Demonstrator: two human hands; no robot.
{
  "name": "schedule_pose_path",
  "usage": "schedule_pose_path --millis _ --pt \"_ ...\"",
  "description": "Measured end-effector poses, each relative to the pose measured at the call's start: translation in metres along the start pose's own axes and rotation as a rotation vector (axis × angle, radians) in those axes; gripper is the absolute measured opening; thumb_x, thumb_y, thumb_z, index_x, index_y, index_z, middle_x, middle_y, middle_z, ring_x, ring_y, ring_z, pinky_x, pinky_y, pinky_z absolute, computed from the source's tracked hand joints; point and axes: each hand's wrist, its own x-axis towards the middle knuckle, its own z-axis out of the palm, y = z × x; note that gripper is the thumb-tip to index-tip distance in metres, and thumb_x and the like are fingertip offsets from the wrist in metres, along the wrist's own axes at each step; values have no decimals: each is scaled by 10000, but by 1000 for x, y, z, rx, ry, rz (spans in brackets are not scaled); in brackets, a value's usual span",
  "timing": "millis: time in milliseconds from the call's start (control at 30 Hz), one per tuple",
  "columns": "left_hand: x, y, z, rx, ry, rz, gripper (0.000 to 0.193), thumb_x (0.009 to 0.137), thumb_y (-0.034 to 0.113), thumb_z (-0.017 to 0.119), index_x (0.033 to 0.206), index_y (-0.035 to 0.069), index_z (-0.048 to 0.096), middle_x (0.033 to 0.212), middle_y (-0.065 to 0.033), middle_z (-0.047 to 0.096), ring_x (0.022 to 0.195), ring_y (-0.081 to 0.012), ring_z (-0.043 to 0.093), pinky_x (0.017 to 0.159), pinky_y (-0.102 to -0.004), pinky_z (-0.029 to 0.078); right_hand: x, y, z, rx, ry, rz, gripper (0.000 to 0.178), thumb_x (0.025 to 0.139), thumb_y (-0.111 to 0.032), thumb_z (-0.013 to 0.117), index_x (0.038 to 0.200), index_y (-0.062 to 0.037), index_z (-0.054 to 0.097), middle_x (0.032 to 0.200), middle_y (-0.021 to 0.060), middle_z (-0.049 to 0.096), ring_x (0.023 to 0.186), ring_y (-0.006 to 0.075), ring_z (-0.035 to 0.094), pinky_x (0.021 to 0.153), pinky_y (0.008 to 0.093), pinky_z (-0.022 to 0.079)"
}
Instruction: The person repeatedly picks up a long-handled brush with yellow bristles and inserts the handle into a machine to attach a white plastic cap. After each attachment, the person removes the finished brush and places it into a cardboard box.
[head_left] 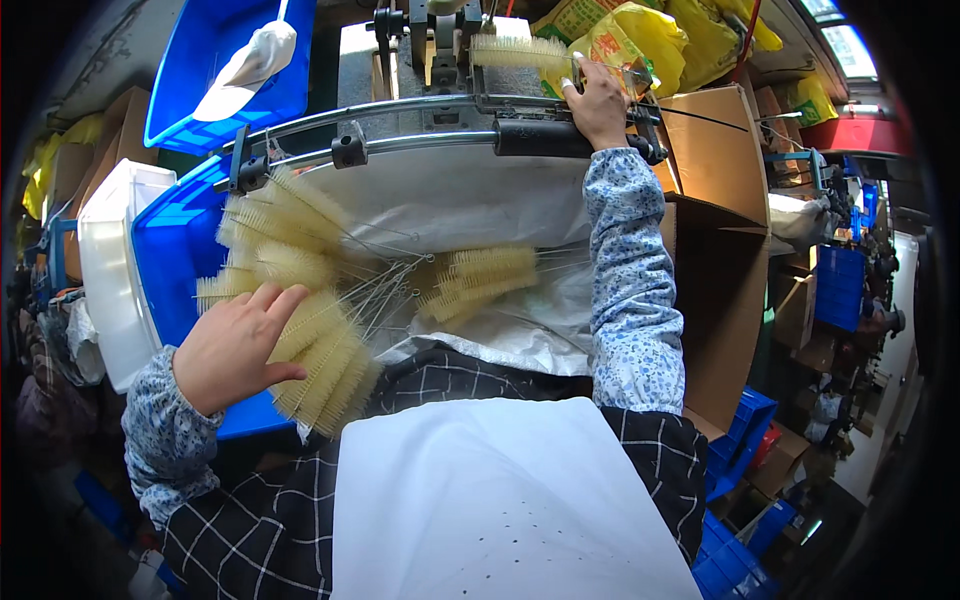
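Two hands at work over a cluttered bench, seen from above: your white apron (500, 500) fills the lower middle of the view, with a checked garment showing around it. Beyond it a white sack (470, 205) is spread across the bench, and a blue tub (175, 250) stands at its left, just beside a white tub (115, 270). Brown cardboard boxes (715, 250) stand to the right, with yellow bags (660, 35) behind them. Two curved metal rails (400, 125) run across the machine (440, 40) at the top. A heap of cream-coloured bottle brushes (300, 300) with twisted wire stems lies partly in the blue tub and partly on the sack; a smaller cluster (480, 280) lies near the middle of the sack. Your left hand (235, 350) rests on the heap, fingers spread and loose, grasping nothing. Your right hand (597, 105) reaches up to the machine, fingers curled at the end of a single brush (520, 50) lying level there, above a black cylinder (545, 138).
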Motion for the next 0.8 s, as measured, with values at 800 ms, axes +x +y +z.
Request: schedule_pose_path --millis 800 --pt "-42 -19 17 -775 837 170 312 563 -72 541 840 32 440 795 -62 399 743 -162 422 716 -238 367 2 -113 14 52 -17 13 250 731 -163 591 960 -63 605 923 78 591 899 244 556 736 413 356"
